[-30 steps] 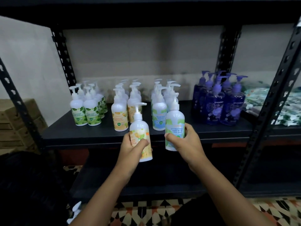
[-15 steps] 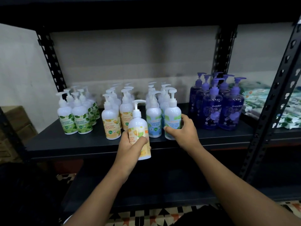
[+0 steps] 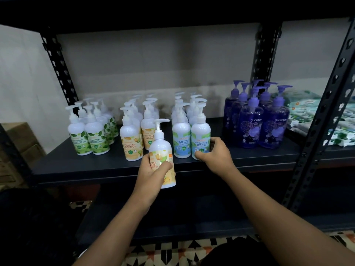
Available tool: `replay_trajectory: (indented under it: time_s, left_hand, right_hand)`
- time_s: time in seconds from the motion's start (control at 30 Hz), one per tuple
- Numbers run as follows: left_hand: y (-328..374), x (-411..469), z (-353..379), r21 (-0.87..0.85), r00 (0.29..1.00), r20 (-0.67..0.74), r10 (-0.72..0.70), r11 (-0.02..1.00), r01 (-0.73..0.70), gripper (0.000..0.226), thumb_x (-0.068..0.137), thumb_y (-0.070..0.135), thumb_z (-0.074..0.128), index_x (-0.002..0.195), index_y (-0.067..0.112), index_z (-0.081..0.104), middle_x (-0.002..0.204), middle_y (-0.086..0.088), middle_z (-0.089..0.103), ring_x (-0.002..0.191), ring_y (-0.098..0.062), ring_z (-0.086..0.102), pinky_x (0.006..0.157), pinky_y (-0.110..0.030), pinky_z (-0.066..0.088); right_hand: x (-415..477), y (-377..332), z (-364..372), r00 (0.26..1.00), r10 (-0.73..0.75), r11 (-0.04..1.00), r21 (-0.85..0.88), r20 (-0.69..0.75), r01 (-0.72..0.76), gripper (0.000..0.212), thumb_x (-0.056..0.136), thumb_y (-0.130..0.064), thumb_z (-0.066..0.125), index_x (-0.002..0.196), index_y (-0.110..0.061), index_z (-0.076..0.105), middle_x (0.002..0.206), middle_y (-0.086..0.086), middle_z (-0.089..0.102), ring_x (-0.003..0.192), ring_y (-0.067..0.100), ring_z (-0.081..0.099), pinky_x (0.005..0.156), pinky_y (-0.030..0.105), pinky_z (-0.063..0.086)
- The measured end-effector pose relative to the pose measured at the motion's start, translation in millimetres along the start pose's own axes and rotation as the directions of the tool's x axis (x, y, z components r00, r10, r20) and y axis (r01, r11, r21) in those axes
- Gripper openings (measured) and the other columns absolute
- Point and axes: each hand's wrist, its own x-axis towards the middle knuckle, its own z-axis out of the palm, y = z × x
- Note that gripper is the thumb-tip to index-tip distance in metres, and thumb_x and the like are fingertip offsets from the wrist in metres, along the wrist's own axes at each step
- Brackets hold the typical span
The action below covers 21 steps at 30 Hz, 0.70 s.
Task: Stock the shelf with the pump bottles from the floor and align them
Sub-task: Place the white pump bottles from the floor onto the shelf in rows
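Note:
My left hand [image 3: 151, 170] grips a white pump bottle with an orange label [image 3: 162, 150], held upright in front of the dark shelf's [image 3: 96, 166] front edge. My right hand [image 3: 215, 156] holds the base of a white cool-mint bottle with a blue label [image 3: 200, 137], which stands on the shelf at the front of its row. Rows of white bottles stand behind: green-label ones [image 3: 90, 135] at left, orange-label ones [image 3: 131, 139] in the middle, blue-label ones [image 3: 180, 137] beside my right hand.
Dark purple pump bottles [image 3: 263, 121] stand grouped at the right of the shelf. Patterned packs [image 3: 338, 123] lie beyond the right upright post [image 3: 322, 131]. Cardboard boxes [image 3: 21, 139] sit at far left. A lower shelf and a patterned tile floor [image 3: 172, 252] lie below.
My right hand carried the cool-mint bottle forward and set it on the shelf at the front of the blue-label row. The left hand kept its orange-label bottle near the shelf edge.

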Motion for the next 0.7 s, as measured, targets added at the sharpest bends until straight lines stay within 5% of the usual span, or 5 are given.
replay_trajectory:
  time_s: [0.5, 0.7]
  left_hand:
    - [-2.9, -3.9, -2.5, 0.045, 1.0, -0.024, 0.001, 0.999, 0.0, 0.066, 0.064, 0.034, 0.077, 0.124, 0.028, 0.05, 0.113, -0.009, 0.069, 0.099, -0.028, 0.072, 0.087, -0.052, 0.06]
    - [2.1, 8.0, -3.4, 0.188, 0.989, -0.088, 0.117, 0.977, -0.099, 0.062, 0.083, 0.016, 0.08, 0.125, 0.024, 0.036, 0.108, 0.004, 0.06, 0.092, -0.006, 0.063, 0.068, -0.017, 0.048]
  right_hand:
    - [11.1, -2.6, 6.7, 0.999, 0.024, 1.0, -0.015, -0.022, -0.024, 0.063, 0.074, -0.024, 0.084, 0.128, -0.014, 0.054, 0.124, 0.005, 0.06, 0.107, 0.018, 0.06, 0.088, 0.031, 0.05]
    - [9.1, -2.2, 7.6, 1.0, 0.015, 1.0, 0.0, 0.007, -0.015, 0.069, 0.07, -0.026, 0.086, 0.128, -0.016, 0.05, 0.123, 0.003, 0.058, 0.106, 0.017, 0.061, 0.084, 0.03, 0.051]
